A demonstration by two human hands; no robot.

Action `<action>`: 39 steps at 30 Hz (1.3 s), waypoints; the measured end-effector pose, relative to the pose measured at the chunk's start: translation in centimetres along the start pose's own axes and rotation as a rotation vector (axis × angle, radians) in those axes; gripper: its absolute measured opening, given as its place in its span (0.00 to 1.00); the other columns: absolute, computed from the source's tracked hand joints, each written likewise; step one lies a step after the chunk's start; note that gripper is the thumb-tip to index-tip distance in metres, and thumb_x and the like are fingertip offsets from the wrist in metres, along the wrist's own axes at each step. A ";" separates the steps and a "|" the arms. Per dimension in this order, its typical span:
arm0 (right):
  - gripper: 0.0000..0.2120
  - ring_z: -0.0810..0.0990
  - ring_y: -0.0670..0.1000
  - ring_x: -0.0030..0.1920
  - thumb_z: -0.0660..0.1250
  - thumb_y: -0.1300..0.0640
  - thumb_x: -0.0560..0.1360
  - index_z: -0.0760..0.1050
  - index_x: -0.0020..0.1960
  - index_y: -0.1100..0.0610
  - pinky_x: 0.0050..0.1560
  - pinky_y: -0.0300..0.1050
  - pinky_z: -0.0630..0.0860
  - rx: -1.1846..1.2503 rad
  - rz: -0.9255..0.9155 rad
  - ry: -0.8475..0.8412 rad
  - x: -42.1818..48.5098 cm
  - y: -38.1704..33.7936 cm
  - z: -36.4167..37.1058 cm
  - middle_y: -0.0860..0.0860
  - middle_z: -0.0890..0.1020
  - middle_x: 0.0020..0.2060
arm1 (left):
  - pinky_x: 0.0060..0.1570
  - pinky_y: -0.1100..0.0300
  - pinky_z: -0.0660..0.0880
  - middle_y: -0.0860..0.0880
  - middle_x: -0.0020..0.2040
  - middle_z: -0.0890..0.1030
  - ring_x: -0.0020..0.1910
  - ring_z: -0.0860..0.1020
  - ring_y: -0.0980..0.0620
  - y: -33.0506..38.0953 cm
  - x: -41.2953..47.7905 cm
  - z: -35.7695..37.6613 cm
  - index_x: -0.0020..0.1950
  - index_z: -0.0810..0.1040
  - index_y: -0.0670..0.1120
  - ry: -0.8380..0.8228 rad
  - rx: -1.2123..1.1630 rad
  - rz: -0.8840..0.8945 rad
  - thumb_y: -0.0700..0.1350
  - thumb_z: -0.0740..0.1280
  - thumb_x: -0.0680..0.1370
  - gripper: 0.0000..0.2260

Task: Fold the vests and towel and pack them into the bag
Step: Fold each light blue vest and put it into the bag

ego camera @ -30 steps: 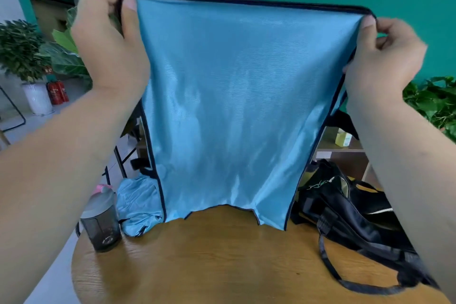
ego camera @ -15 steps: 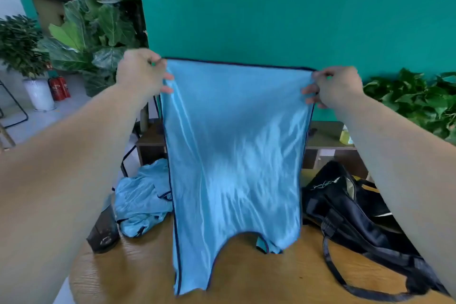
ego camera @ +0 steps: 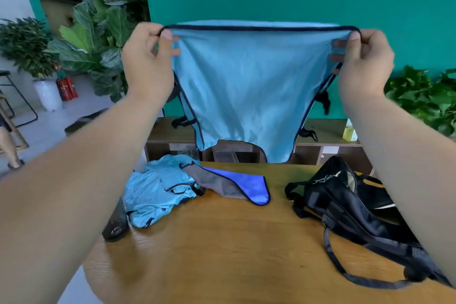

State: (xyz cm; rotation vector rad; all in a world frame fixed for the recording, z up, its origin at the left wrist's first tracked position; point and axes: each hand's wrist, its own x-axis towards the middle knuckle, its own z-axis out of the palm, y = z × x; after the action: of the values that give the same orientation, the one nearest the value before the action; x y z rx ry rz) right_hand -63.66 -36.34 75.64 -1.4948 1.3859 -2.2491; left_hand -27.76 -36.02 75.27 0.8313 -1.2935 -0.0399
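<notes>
I hold a light blue vest [ego camera: 246,86] with dark piping up in the air above the far side of the wooden table [ego camera: 234,242]. My left hand [ego camera: 148,61] pinches its top left corner and my right hand [ego camera: 362,61] pinches its top right corner, stretching the hem taut. Its lower edge hangs clear of the table. A second light blue vest [ego camera: 158,192] lies crumpled at the table's left. Beside it lies a blue and grey towel [ego camera: 237,186]. A black bag [ego camera: 350,205] sits open at the right, its strap trailing toward me.
A dark shaker bottle [ego camera: 116,222] stands at the table's left edge, partly behind my forearm. A low wooden shelf [ego camera: 328,140] with a yellow bottle [ego camera: 349,132] runs along the green wall. Potted plants stand left and right. A stool and a person's leg are at far left.
The vest was lifted off the table and stretched wider between my hands, which moved apart and closer to me. The blue and grey towel, hidden before, now shows on the table.
</notes>
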 end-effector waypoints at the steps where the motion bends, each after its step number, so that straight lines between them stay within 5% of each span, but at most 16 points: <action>1: 0.07 0.88 0.46 0.41 0.60 0.46 0.84 0.73 0.49 0.45 0.48 0.62 0.84 -0.018 0.013 0.003 -1.3 0.7 -0.6 0.44 0.88 0.46 | 0.50 0.54 0.82 0.48 0.51 0.86 0.46 0.87 0.51 -0.2 -1.8 -0.5 0.56 0.76 0.48 -0.002 0.008 -0.017 0.50 0.63 0.86 0.07; 7: 0.11 0.77 0.54 0.48 0.61 0.47 0.85 0.76 0.50 0.52 0.49 0.50 0.72 -0.374 0.069 -0.062 -13.9 7.5 -6.0 0.48 0.77 0.43 | 0.46 0.45 0.78 0.50 0.47 0.80 0.44 0.80 0.50 -4.0 -17.1 -5.2 0.56 0.76 0.51 -0.123 0.347 -0.133 0.52 0.62 0.87 0.07; 10: 0.09 0.75 0.55 0.56 0.63 0.52 0.85 0.78 0.54 0.55 0.59 0.53 0.75 -0.404 0.026 -0.138 -20.1 10.4 -8.7 0.50 0.73 0.52 | 0.58 0.51 0.75 0.48 0.56 0.72 0.51 0.77 0.49 -5.7 -24.0 -7.7 0.58 0.78 0.46 -0.197 0.520 -0.157 0.50 0.61 0.86 0.10; 12: 0.06 0.77 0.48 0.54 0.62 0.56 0.85 0.78 0.56 0.55 0.59 0.45 0.76 -0.323 0.022 -0.199 -23.5 11.5 -10.1 0.49 0.77 0.52 | 0.64 0.56 0.69 0.47 0.58 0.73 0.58 0.75 0.47 -6.4 -27.5 -9.2 0.58 0.77 0.44 -0.238 0.515 -0.143 0.48 0.61 0.85 0.09; 15: 0.06 0.78 0.44 0.43 0.59 0.53 0.87 0.75 0.55 0.50 0.43 0.50 0.76 -0.289 0.223 -0.295 -27.7 11.9 -11.4 0.48 0.80 0.43 | 0.50 0.46 0.77 0.54 0.47 0.79 0.47 0.79 0.55 -6.6 -31.1 -10.7 0.57 0.73 0.50 -0.322 0.410 -0.306 0.50 0.58 0.86 0.06; 17: 0.06 0.78 0.44 0.44 0.59 0.51 0.87 0.74 0.54 0.49 0.41 0.52 0.75 -0.325 0.263 -0.327 -29.8 12.3 -12.1 0.46 0.81 0.41 | 0.41 0.45 0.76 0.58 0.41 0.77 0.41 0.77 0.57 -6.2 -32.8 -11.3 0.54 0.71 0.53 -0.331 0.408 -0.336 0.51 0.58 0.86 0.05; 27: 0.06 0.76 0.48 0.33 0.64 0.56 0.84 0.76 0.49 0.48 0.31 0.37 0.67 -0.425 0.268 -0.324 -32.8 12.7 -15.6 0.45 0.78 0.30 | 0.39 0.55 0.72 0.65 0.47 0.78 0.47 0.78 0.60 -3.4 -36.1 -12.3 0.54 0.71 0.53 -0.327 0.412 -0.446 0.52 0.56 0.85 0.07; 31: 0.07 0.78 0.47 0.38 0.65 0.56 0.84 0.76 0.47 0.49 0.36 0.46 0.72 -0.474 0.250 -0.264 -30.8 9.7 -15.8 0.48 0.81 0.33 | 0.43 0.72 0.68 0.68 0.46 0.78 0.47 0.76 0.67 -1.6 -34.4 -12.3 0.51 0.74 0.50 -0.290 0.419 -0.441 0.45 0.60 0.87 0.07; 39: 0.06 0.80 0.45 0.41 0.62 0.48 0.85 0.77 0.52 0.46 0.38 0.44 0.75 -0.579 0.321 -0.501 -25.1 11.2 -12.1 0.42 0.83 0.41 | 0.42 0.58 0.68 0.55 0.43 0.79 0.45 0.77 0.58 -5.9 -29.4 -10.8 0.51 0.76 0.51 -0.416 0.490 -0.535 0.50 0.62 0.86 0.07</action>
State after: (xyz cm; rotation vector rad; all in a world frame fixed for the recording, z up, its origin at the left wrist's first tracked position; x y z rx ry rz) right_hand -64.35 -22.05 49.22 -1.6615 1.9945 -1.2182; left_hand -25.40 -20.95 47.26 1.6429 -1.4532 -0.3472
